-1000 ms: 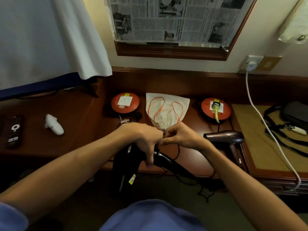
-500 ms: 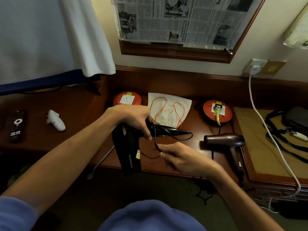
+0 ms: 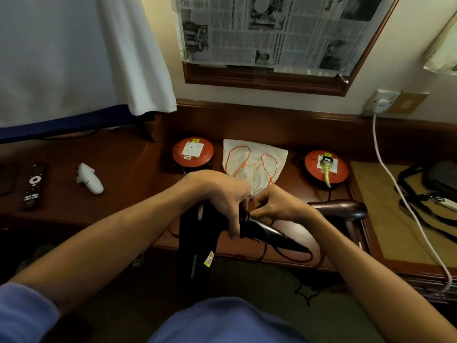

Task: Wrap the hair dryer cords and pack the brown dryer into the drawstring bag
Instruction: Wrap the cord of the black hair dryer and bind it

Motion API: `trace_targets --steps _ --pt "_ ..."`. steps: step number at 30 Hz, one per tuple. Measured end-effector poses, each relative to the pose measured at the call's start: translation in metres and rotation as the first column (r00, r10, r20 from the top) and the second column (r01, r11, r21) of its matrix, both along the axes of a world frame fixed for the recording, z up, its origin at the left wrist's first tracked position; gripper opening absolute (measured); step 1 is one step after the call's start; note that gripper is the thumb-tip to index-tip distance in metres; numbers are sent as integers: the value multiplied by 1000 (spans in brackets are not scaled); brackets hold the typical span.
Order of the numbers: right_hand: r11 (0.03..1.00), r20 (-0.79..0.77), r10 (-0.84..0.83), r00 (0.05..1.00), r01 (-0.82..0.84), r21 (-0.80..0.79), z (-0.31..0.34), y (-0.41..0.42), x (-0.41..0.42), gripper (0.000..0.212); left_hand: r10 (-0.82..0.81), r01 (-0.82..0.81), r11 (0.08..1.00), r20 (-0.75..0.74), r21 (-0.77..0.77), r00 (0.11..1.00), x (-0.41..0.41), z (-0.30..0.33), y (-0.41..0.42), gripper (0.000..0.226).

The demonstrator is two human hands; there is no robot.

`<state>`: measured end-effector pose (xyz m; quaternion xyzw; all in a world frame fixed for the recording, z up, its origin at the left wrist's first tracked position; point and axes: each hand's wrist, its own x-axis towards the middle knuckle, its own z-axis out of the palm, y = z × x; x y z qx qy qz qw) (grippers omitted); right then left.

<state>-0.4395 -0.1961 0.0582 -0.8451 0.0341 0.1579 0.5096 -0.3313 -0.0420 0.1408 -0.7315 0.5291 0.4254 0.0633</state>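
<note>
Since half a second ago our right hand [image 3: 277,206] rose to pinch the cord at the black dryer [image 3: 197,246], gripped by our left hand [image 3: 222,194] (handle only). Brown dryer [image 3: 343,210] on desk [image 3: 128,169] near drawstring bag [image 3: 254,164].

Single head-worn wide-angle view, facing forward and down.
The camera looked from above the person's forearms onto a wooden desk [image 3: 128,169] at close range; the wall and a framed newspaper [image 3: 272,30] filled the upper frame, the hands sat at centre, and straight edges bowed near the borders.
</note>
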Motion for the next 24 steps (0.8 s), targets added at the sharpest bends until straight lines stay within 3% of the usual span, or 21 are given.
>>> trace_targets --steps 4,8,12,18,21,24 --pt "988 -21 109 994 -110 -106 36 0 4 27 69 -69 998 104 -7 992 6 -18 4 35" --pt "992 -88 122 989 -126 -33 60 5 -4 15 107 -100 994 142 -52 984 15 -22 7 40" --pt "967 -112 193 975 -208 -144 81 7 -10 15 154 -149 984 53 -99 987 20 -24 9 47" --pt "989 57 -23 998 31 -146 71 35 -36 23 198 -188 959 26 -213 980 30 -21 18 33" --pt "956 269 -173 948 227 -186 48 59 -48 14 227 -218 945 10 -243 974 31 -22 18 27" --pt "933 361 -214 908 300 -199 25 66 -53 19 214 -211 942 -17 -261 977 34 -24 19 29"
